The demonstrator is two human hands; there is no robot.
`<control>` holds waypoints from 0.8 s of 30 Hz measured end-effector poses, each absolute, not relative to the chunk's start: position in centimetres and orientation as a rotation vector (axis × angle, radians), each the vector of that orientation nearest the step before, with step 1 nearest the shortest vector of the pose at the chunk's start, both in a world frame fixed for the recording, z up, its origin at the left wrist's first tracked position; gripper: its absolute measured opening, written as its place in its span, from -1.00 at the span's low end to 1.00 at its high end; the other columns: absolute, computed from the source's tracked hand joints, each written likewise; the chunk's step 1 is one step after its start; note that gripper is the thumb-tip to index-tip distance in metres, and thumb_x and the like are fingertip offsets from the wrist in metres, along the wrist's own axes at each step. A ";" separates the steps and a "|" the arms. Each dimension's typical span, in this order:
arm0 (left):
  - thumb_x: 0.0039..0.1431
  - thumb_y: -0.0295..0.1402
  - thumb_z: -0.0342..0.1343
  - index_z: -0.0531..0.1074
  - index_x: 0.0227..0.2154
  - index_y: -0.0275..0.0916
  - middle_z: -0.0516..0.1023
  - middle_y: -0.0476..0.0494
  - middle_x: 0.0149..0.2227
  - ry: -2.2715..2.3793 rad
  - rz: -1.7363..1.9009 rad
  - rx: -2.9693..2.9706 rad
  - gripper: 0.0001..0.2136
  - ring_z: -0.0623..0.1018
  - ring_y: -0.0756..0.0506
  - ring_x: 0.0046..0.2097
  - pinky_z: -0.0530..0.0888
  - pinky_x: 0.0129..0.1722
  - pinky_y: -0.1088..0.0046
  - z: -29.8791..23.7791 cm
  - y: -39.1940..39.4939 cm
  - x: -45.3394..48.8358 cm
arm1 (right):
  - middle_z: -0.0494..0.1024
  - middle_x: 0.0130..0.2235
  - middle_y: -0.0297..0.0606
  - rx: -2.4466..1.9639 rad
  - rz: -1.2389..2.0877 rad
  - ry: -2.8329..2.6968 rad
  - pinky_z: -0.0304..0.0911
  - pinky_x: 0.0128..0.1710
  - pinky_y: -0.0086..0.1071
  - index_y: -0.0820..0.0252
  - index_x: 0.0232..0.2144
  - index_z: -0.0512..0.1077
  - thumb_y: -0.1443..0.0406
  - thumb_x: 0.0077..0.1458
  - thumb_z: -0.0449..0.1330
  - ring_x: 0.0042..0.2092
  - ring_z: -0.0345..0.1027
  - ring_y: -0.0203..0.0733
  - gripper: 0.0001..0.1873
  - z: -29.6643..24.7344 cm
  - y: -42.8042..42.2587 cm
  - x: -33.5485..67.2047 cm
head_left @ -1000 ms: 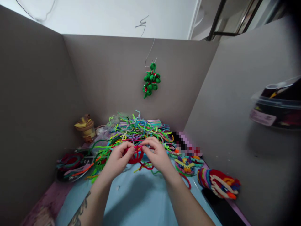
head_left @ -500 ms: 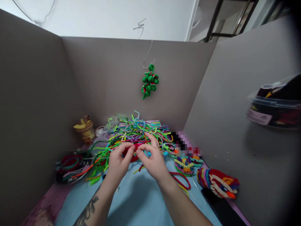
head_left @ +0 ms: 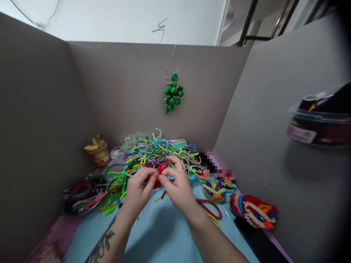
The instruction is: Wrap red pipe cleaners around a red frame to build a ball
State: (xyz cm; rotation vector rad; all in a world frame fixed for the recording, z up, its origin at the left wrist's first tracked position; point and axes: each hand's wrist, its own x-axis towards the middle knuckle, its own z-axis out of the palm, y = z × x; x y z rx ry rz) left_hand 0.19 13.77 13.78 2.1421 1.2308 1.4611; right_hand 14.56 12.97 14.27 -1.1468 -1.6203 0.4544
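Observation:
Between my two hands is a small red fuzzy piece, looking like bent pipe cleaner (head_left: pixel 161 167), partly covered by the fingers. My left hand (head_left: pixel 140 188) pinches it with thumb and index finger. Close beside it, my right hand (head_left: pixel 177 185) has thumb and index finger pressed together on the same piece, its other fingers raised. Right behind both hands lies a heap of multicoloured pipe cleaners (head_left: pixel 164 148). Near my right wrist a loose red pipe cleaner (head_left: pixel 216 207) curves on the blue table cover (head_left: pixel 161 233).
A dark bowl (head_left: pixel 82 210) of pipe cleaners and a brown-yellow cup (head_left: pixel 99 153) stand left. At right are colourful fuzzy pieces (head_left: pixel 215 191), a striped fuzzy bundle (head_left: pixel 253 212) and a black phone-like slab (head_left: pixel 260 241). A green ornament (head_left: pixel 173 95) hangs on the grey partition (head_left: pixel 123 84).
The fingertips have shifted slightly on the red piece, and more of it shows above them. The whole view has moved a little; other things lie as before.

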 end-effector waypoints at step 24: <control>0.15 -0.43 0.06 0.40 -0.40 -0.19 0.47 -0.08 -0.37 1.177 1.654 2.225 -0.95 0.45 -0.07 -0.28 0.38 -0.24 0.43 14.6 13.5 0.0 | 0.43 -0.17 -0.22 -0.982 0.305 -1.681 0.16 -0.01 -0.22 0.11 -0.45 0.49 0.38 0.05 0.17 -0.05 0.27 -0.12 -0.88 14.7 13.5 15.7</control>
